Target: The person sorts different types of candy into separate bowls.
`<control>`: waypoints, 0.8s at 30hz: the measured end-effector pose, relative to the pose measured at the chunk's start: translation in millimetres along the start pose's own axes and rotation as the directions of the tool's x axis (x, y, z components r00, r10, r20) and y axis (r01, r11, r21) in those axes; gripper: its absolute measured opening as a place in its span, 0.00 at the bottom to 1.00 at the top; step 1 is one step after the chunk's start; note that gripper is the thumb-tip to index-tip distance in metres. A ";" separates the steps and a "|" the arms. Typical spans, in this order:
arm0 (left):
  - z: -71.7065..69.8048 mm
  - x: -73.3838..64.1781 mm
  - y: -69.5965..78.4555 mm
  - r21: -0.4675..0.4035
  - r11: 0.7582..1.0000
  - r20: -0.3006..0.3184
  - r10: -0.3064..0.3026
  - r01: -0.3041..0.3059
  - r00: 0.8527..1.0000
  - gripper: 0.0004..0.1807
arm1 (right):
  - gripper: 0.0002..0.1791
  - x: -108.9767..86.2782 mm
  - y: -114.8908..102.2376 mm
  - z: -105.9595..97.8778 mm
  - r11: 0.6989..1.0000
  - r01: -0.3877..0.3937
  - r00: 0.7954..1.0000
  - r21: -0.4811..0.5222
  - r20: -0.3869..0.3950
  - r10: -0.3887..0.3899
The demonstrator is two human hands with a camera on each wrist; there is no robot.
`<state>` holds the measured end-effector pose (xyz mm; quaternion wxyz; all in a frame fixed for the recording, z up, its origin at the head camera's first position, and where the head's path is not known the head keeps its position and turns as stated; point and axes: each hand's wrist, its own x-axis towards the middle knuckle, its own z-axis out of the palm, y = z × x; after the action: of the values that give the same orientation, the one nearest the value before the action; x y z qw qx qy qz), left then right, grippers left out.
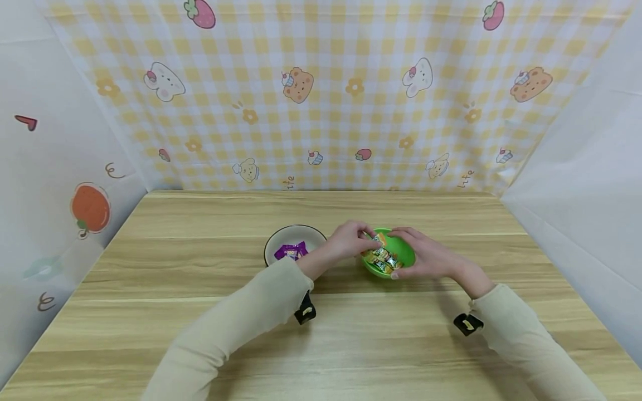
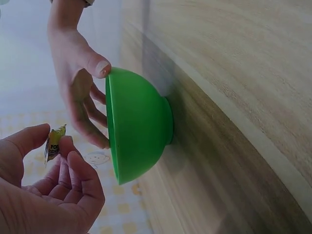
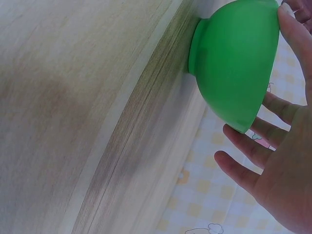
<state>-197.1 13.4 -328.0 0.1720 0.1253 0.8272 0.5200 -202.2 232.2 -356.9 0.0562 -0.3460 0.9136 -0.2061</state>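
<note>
My left hand (image 1: 346, 241) is over the left side of a green bowl (image 1: 405, 250). Between thumb and forefinger it pinches a small yellow wrapped candy (image 2: 54, 143), seen just off the bowl's rim in the left wrist view. Several yellow-and-green wrapped candies (image 1: 383, 260) lie inside the bowl. My right hand (image 1: 430, 257) holds the bowl by its right side, thumb at the near rim and fingers spread along the far rim. The bowl stands upright on its foot on the table, as the right wrist view also shows.
Left of the green bowl stands a white dish (image 1: 273, 245) with a dark rim, partly covered by my left forearm. Purple wrapped candies (image 1: 290, 251) lie in it. The wooden table (image 1: 381, 345) meets a checked cloth backdrop (image 1: 331, 122) at the back, with white sheets on both sides.
</note>
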 end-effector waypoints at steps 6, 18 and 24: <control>3.0 1.3 -1.2 -0.004 1.000 0.013 -0.003 0.003 1.000 0.13 | 0.49 0.5 0.0 -0.3 1.000 0.010 1.000 0.004 -0.003 -0.010; 2.9 -5.5 1.0 -0.058 0.998 0.030 0.010 -0.008 1.000 0.16 | 0.49 0.3 0.1 -0.5 1.000 0.026 1.000 -0.003 -0.014 -0.026; 1.5 -14.0 -3.5 -0.081 0.995 0.017 0.066 -0.064 0.998 0.11 | 0.50 0.5 1.0 0.0 1.000 0.020 1.000 -0.011 -0.013 -0.020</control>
<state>-183.8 7.7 -329.6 0.1681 0.1504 0.7995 0.5568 -203.2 232.6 -357.3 0.0460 -0.3541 0.9115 -0.2041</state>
